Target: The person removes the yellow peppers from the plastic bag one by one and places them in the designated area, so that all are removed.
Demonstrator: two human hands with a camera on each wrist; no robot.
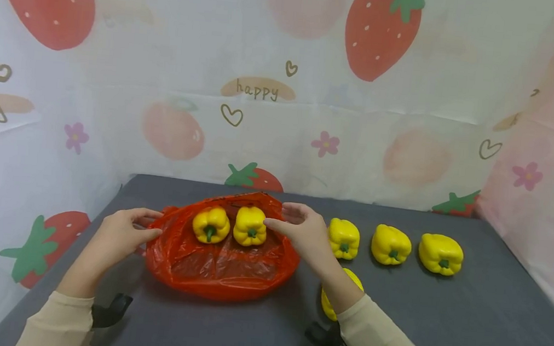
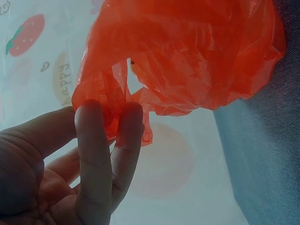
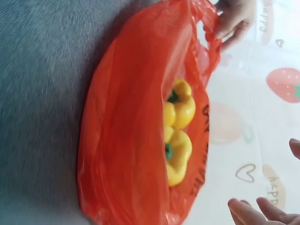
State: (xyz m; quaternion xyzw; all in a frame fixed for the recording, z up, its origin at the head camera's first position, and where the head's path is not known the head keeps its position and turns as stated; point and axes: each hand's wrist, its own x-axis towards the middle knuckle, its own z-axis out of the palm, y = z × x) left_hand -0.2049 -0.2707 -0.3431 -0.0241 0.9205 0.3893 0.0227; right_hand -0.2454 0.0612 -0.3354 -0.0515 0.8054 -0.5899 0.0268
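A red plastic bag point(image 1: 217, 288) lies on the table with its mouth spread, and two yellow bell peppers point(image 1: 211, 225) sit inside. My left hand point(image 1: 120, 233) pinches the bag's handle at its left side; in the left wrist view the fingers point(image 2: 93, 154) are bent around the thin red film. Over the bag's right rim is my right hand point(image 1: 303, 236), its fingers loosely extended beside the right-hand pepper point(image 1: 251, 225) in the bag. In the right wrist view that hand point(image 3: 262, 213) appears apart from the bag, holding nothing.
Right of the bag, three yellow bell peppers stand in a row: one close to my right hand point(image 1: 343, 238), one in the middle point(image 1: 391, 245), one farthest right point(image 1: 441, 254). Another pepper point(image 1: 327, 304) is partly hidden by my right forearm. A strawberry-patterned curtain point(image 1: 270, 139) hangs behind the grey table.
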